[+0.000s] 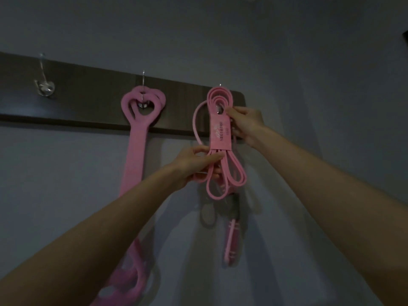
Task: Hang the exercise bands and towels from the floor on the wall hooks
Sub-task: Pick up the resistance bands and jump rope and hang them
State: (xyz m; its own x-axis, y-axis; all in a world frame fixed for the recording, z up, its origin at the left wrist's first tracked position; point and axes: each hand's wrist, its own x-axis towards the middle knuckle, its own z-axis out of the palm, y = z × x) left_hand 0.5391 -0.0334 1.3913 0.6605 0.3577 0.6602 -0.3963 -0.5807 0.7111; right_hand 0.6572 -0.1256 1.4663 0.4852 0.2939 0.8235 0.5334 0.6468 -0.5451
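The head view looks up at a grey wall [309, 85] with a dark wooden board [88, 102] running from the left edge to the centre of the frame. The board carries three hooks.

The left hook [44, 86], in the upper left, is bare. The middle hook [144, 102] carries a flat band [134, 138] in pink. Its top loops sit over the hook in a heart shape and its length drops to the bottom of the frame, so that band looks done.

At the centre, a coiled band [219, 133], also pink and bundled by a printed sleeve [220, 134], has its top loops at the right hook [220, 108]. The hook's tip shows through the innermost loop.

The right hand [245, 124] grasps the bundle at its right edge, beside the sleeve, with the thumb close to the hook. This probably steadies the loops so that they seat together. The left hand [198, 164] pinches the lower loops just under the sleeve. It appears to take the weight and keep the loose strands from swinging or slipping off.

A thin pink strap [230, 241] hangs below the coil, and what it belongs to is unclear.

Judging by this, the band is nearly hung, and letting go seems to be what remains. No towels or floor are visible.
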